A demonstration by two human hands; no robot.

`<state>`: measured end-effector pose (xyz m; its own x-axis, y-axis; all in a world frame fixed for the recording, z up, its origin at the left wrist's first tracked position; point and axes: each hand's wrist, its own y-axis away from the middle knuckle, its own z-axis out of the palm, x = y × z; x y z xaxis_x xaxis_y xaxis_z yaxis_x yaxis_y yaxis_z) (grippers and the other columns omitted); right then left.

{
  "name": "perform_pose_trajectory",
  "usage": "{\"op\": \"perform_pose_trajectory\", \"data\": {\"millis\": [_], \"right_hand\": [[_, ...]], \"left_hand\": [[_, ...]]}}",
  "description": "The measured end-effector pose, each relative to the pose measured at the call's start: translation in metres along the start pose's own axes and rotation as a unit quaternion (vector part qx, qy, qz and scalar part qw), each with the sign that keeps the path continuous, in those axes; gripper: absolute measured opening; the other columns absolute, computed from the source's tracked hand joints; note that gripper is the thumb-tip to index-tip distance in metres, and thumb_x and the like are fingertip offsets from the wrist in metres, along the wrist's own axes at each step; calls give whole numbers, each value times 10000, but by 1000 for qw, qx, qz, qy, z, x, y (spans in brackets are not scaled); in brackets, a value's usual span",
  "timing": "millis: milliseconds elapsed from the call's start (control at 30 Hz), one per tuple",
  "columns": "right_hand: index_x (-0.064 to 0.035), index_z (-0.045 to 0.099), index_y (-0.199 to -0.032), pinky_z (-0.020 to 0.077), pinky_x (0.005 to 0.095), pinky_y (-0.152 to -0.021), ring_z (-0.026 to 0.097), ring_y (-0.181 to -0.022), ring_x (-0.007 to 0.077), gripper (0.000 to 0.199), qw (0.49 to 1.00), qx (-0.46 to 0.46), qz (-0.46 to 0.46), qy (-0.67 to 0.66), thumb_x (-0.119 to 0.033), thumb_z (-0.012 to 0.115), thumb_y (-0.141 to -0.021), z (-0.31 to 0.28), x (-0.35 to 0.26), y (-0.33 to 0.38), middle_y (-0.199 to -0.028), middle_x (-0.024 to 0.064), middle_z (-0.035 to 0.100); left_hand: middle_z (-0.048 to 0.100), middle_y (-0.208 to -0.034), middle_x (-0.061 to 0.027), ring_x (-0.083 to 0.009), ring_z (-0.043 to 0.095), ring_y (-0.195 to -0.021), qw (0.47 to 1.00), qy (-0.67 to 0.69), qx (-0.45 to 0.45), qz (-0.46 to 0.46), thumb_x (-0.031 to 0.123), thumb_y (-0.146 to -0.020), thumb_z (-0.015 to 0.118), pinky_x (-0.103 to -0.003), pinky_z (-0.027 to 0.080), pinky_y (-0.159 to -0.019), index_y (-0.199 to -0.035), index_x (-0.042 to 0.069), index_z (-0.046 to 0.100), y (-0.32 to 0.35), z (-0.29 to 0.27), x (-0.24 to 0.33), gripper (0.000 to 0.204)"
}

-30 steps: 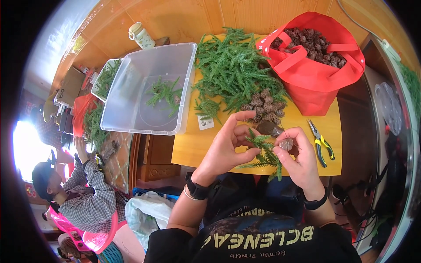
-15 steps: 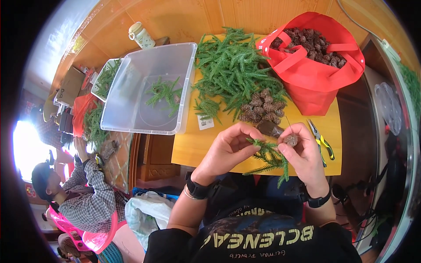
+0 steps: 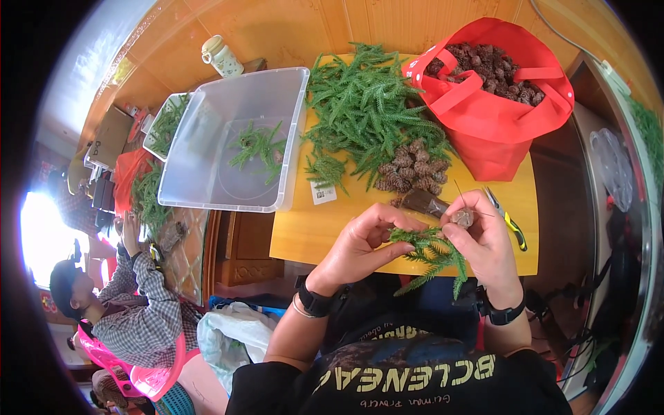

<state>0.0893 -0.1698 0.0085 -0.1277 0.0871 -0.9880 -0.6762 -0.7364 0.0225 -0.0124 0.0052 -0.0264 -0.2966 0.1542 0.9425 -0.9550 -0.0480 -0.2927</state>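
Note:
Over the near edge of the yellow table, my left hand [image 3: 366, 241] pinches a green needle-leaved sprig [image 3: 437, 257] by its upper end. My right hand [image 3: 483, 243] is closed beside it, its fingertips meeting the same sprig. A small pale, roundish piece [image 3: 462, 218] with thin wires sticking out sits in the right hand's fingers; its kind is unclear. Just beyond the hands lies a dark brown, shiny strip-like item [image 3: 423, 202], partly hidden. Behind it is a pile of small pine cones [image 3: 413, 169]. Pliers with yellow-and-black handles [image 3: 514, 229] lie right of my right hand.
A large heap of green sprigs [image 3: 370, 104] covers the table's far side. A red bag [image 3: 494, 149] of pine cones stands far right. Left is a clear plastic bin [image 3: 200, 166] with a few sprigs inside. Another person [image 3: 142, 304] works at the far left.
Both hands have shifted slightly right, carrying the sprig with them. The right hand now covers more of the pliers. The sprig hangs a little lower.

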Motion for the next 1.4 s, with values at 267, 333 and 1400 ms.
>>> {"op": "perform_pose_trajectory", "data": {"millis": [267,333,1400], "right_hand": [[-41,474,-982,385,189,-687,462,-772,53,213,1000,1,-13,24,23,566,-800,-4,-2,3,-869,16,522],[-40,477,-974,383,185,-674,458,-768,45,208,1000,4,-3,30,31,564,-799,-4,-2,4,-864,5,519],[-31,476,-960,389,191,-654,451,-751,43,201,993,22,-61,95,53,565,-802,-3,-4,-2,-853,3,498]], "left_hand": [[522,-1001,-120,-229,547,-1025,998,-2,51,-22,-110,-794,577,-353,461,-876,-1001,56,385,5,19,-3,327],[505,-992,-106,-214,545,-1011,996,31,62,-47,-98,-786,594,-344,460,-873,-999,59,371,4,24,-2,345],[509,-977,-125,-232,643,-864,974,-101,175,103,-133,-760,612,-284,579,-690,-927,-23,534,-5,29,-5,215]]}}
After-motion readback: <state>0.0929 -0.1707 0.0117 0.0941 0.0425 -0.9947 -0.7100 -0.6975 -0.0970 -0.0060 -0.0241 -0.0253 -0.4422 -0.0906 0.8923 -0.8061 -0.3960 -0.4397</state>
